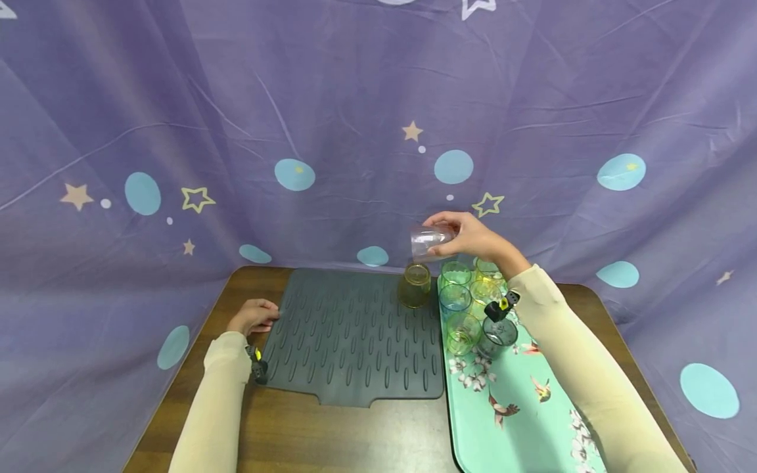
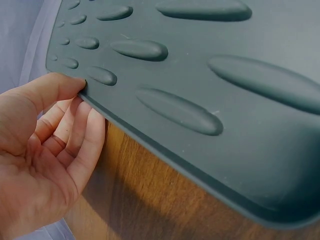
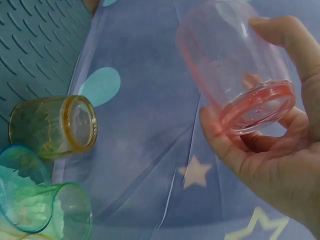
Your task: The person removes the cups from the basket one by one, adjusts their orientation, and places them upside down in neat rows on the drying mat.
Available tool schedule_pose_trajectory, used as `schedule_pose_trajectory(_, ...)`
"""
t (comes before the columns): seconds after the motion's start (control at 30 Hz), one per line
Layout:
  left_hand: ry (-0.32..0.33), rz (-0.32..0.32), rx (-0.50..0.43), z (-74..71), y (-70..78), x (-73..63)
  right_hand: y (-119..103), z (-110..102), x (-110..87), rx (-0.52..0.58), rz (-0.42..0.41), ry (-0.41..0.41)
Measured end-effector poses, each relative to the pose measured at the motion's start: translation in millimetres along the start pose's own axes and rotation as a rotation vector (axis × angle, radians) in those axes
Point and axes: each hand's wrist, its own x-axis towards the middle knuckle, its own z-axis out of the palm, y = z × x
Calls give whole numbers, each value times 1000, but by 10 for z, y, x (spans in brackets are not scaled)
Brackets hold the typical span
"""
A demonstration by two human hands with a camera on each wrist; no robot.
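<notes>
My right hand (image 1: 464,235) grips a clear pinkish drinking glass (image 3: 235,60) near its base, holding it tilted on its side in the air. Below it, an amber glass (image 1: 415,286) stands upside down at the back right of the dark grey drying mat (image 1: 349,335). My left hand (image 2: 45,145) pinches the mat's left edge, thumb on top and fingers beneath. On the green tray (image 1: 514,420) at the right stand several coloured glasses, among them a blue glass (image 1: 455,300), a green glass (image 1: 462,334) and a grey glass (image 1: 498,336).
Mat and tray lie side by side on a brown wooden table (image 1: 378,437). A purple curtain (image 1: 355,118) with stars and blue ovals hangs right behind the table's back edge. The tray's glasses stand close together at its back end.
</notes>
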Motion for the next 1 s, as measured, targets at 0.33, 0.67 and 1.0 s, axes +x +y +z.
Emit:
schedule_pose_trajectory(0.33, 11, -4, -5, -18, 4, 3, -314, 288, 334, -318, -62, -103)
schedule_pose_trajectory(0.67, 8, -8, 16, 0, 32, 2, -312, 680, 722, -558, -120, -123)
schedule_pose_trajectory(1.0, 11, -13, 17, 22, 32, -51, -74, 1098, 923, -765, 57, -141)
